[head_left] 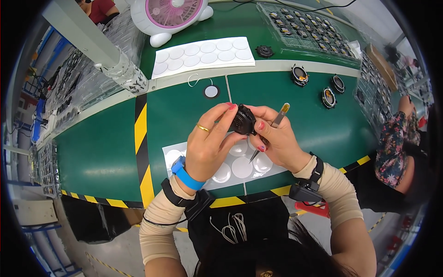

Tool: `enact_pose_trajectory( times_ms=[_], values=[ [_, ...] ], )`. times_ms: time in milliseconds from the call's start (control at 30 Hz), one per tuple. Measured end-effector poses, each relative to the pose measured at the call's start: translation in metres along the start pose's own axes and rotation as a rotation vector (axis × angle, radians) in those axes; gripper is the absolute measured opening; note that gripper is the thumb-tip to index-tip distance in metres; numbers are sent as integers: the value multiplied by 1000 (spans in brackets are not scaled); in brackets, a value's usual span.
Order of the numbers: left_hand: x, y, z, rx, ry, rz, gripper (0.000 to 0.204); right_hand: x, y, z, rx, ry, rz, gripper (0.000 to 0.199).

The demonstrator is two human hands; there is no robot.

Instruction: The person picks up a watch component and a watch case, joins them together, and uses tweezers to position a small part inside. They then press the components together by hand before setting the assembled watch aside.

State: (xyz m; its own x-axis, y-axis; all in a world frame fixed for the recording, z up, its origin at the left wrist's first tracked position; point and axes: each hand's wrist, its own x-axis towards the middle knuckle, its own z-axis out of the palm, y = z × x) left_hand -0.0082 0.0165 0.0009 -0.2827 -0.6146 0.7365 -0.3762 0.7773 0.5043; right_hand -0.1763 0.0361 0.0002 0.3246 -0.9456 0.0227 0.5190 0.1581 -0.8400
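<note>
At the centre of the frame both hands meet around a small black round part, a dark, ring-shaped piece with a chunky moulded body, held just above the green table. The left hand pinches its left side between thumb and fingertips, fingers closed on it; a gold ring sits on one finger and a blue wristband wraps the wrist. The right hand grips the part's right side with its fingertips and also holds metal tweezers, which slant from the upper right down to the lower left, tips pointing toward the sheet below. That white sheet of round clear discs lies on the table directly under the hands. A second such sheet lies in the upper middle of the frame, below a pink and white fan. Three similar round parts rest on the table at the upper right, well apart from the hands.
</note>
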Motion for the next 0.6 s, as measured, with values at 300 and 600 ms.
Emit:
enact_pose_trajectory(
  times_ms=[300, 600],
  values=[
    [2, -1, -1, 42, 24, 55, 52, 0, -4, 4, -36, 11, -32, 32],
    [1, 3, -3, 60, 43, 74, 54, -4, -9, 8, -119, 19, -39, 35]
  ],
)
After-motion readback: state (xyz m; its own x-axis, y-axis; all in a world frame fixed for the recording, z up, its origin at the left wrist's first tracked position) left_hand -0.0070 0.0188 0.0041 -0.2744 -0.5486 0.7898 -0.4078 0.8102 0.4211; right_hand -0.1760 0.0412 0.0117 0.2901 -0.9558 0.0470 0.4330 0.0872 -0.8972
